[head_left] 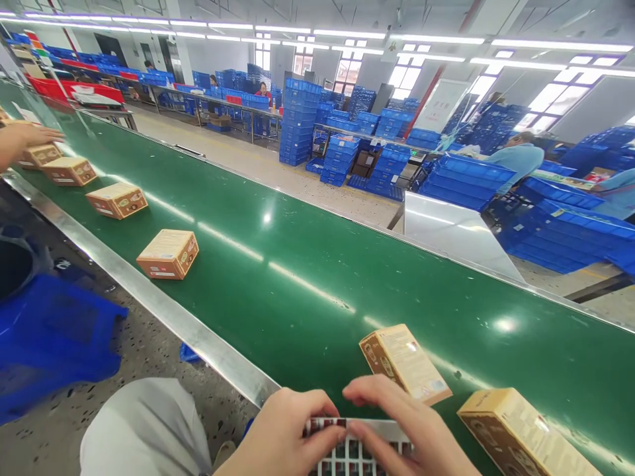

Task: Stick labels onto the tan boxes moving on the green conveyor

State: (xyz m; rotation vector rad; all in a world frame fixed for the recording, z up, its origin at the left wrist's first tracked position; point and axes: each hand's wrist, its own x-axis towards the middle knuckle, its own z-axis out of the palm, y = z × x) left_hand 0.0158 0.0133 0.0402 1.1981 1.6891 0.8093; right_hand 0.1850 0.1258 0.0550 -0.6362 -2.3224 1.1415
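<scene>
Low in the head view, my left hand (292,430) grips a white sheet (340,466) with a grid of small dark rectangles, which looks like a sticker sheet. Its upper edge bends up between my left thumb and fingers. My right hand (401,423) is closed around the sheet's other side, thumb on its surface and index finger arched above. Whether a single sticker is between those fingers cannot be made out. Just beyond my right hand, a brown and cream carton (404,363) lies on the green conveyor belt (278,311). Another such carton (526,433) lies to the right.
Several similar cartons (169,254) line the belt toward the left, where another person's hand (34,135) reaches over them. A metal rail (213,337) edges the near side. Blue plastic (59,337) is at lower left. Stacked blue crates (299,122) and seated people are across the aisle.
</scene>
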